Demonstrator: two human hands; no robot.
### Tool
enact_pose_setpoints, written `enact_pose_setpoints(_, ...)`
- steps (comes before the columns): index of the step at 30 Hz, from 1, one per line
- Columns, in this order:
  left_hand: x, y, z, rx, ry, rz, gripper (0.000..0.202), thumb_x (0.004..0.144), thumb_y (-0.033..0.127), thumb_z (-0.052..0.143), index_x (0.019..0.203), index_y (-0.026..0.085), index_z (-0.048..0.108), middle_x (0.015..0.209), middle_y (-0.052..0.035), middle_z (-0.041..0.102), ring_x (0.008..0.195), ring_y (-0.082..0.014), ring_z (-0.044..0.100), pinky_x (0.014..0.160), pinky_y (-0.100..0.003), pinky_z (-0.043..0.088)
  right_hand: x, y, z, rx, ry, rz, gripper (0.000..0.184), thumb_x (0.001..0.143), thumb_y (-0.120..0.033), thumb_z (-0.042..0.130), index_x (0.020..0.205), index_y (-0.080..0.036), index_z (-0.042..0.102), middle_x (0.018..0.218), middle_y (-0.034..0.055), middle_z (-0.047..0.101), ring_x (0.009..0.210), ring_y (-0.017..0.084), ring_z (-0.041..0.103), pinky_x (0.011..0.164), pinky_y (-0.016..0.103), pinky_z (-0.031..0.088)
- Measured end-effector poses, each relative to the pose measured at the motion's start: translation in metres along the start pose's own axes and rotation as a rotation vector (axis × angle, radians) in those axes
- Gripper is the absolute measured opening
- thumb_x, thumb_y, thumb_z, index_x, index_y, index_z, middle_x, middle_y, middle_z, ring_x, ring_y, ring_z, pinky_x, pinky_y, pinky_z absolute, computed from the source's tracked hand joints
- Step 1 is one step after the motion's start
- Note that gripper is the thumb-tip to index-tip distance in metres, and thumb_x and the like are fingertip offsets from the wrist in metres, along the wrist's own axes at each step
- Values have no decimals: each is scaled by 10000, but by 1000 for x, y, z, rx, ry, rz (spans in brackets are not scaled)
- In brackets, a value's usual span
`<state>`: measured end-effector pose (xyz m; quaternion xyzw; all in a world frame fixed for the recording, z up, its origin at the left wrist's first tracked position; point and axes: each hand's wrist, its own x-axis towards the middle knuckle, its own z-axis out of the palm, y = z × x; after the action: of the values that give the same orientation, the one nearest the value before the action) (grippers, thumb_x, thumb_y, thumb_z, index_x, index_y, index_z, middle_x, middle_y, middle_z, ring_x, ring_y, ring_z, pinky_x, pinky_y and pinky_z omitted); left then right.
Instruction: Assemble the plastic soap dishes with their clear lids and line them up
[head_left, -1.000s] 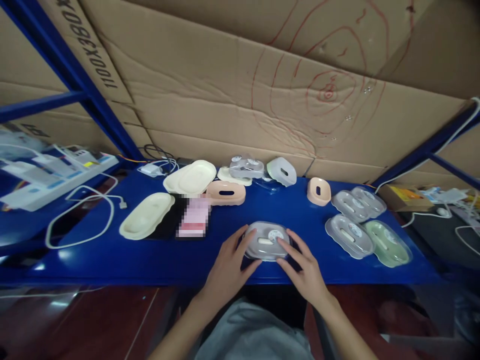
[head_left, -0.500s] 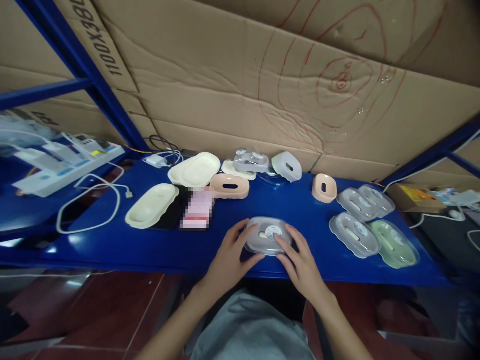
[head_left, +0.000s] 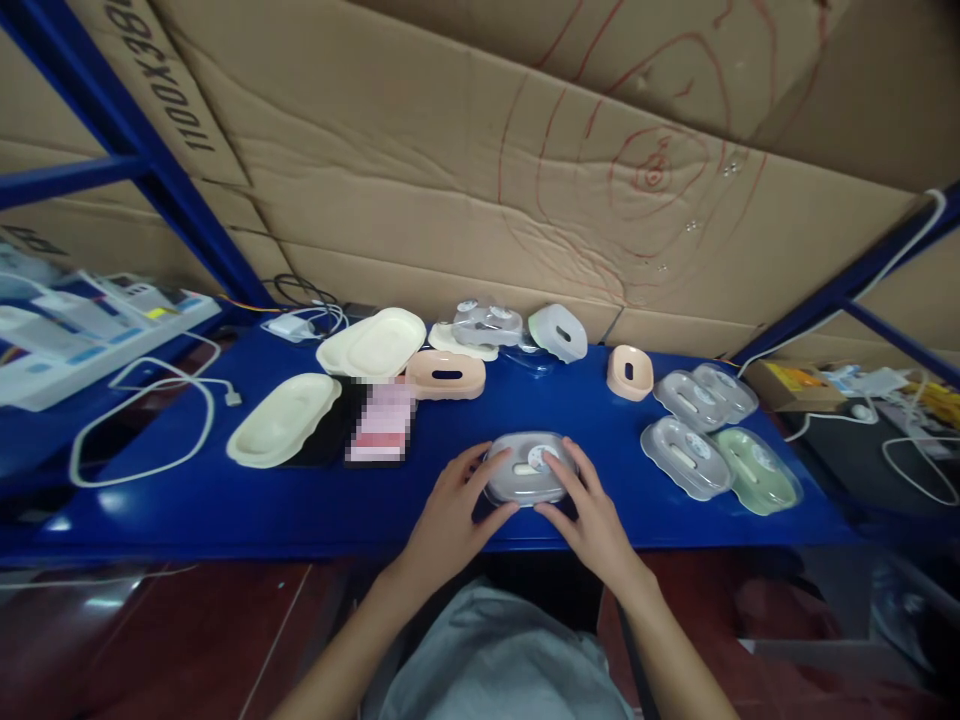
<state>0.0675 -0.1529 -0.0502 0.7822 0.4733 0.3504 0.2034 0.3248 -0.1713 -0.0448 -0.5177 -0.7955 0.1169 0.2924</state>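
Near the front edge of the table, an oval grey box with a clear lid (head_left: 523, 490) sits between my hands. A round white sticker and a small cream bar show on its top. My left hand (head_left: 455, 503) wraps its left side, fingers over the lid and thumb at the near edge. On the other side, my right hand (head_left: 592, 508) holds the right end, with fingers on the lid by the sticker and thumb at the near rim. Parts of the box's sides are hidden by my fingers.
Similar lidded boxes, grey (head_left: 686, 458) and green (head_left: 757, 470), lie on the right. Peach rings (head_left: 630, 373), cream trays (head_left: 283, 420) and a blurred-out phone (head_left: 381, 425) lie farther back and left. A power strip (head_left: 112, 335) with cables stands far left; cardboard (head_left: 450, 170) backs the blue table (head_left: 300, 510).
The view has turned slightly to the right, so the surroundings appear shifted left. Both hands stay around the grey box, with only small finger shifts.
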Motion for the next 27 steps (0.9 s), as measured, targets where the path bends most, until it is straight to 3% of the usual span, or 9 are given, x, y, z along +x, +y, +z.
enact_pose_setpoints(3,0,5,-4,-32,-43,21,716,1023,423,703,1656,372,372,1667,-107,481,1522,-335,502,1236,-545,462,-5,1,-1,11,111,-15,649,1045,-403,670,1646,-440,425,1725,66,408,1558,347,474,1210,538,530)
enact_pose_setpoints(6,0,10,-6,-74,-58,-7,718,1056,424,644,1680,357,294,1730,-111,395,1560,-313,466,1229,-509,483,-9,5,-16,-69,285,-2,684,1003,-396,731,1622,-483,453,1647,65,506,1474,375,569,1168,547,570)
enact_pose_setpoints(10,1,9,-4,-7,-78,-31,599,1089,397,583,1644,349,364,1675,-108,469,1492,-304,546,1186,-520,524,-10,36,-72,-301,552,89,634,964,-475,771,1558,-395,566,1569,114,580,1412,398,613,1154,602,550)
enact_pose_setpoints(14,0,8,0,101,-97,54,456,1092,347,575,1545,330,520,1557,-93,599,1413,-316,609,1158,-574,531,-16,102,-136,-519,788,234,729,913,-645,764,1477,-194,666,1506,216,605,1381,426,614,1148,609,519)
enact_pose_setpoints(17,-1,7,1,125,-77,93,388,1087,329,582,1473,298,597,1497,-92,646,1357,-310,645,1128,-558,556,-26,150,-159,-618,829,443,780,879,-727,742,1457,-206,695,1501,227,606,1328,439,645,1089,571,547)
enact_pose_setpoints(20,0,7,1,128,-62,122,339,1085,316,584,1416,272,642,1434,-89,684,1308,-301,669,1105,-543,573,-33,177,-161,-667,795,560,788,883,-756,702,1464,-224,687,1484,229,621,1341,450,635,1050,562,548)
enact_pose_setpoints(24,1,8,1,138,-58,130,297,1085,310,583,1362,258,678,1392,-88,704,1281,-296,679,1096,-539,578,-33,180,-157,-704,692,589,785,947,-745,590,1536,-226,596,1565,237,554,1383,453,598,1009,596,543)
enact_pose_setpoints(27,1,8,1,145,-65,126,287,1089,311,578,1350,256,684,1387,-89,706,1276,-295,679,1095,-543,577,-31,172,-159,-733,652,565,766,992,-725,497,1559,-214,559,1602,237,531,1465,482,513,1087,701,456)
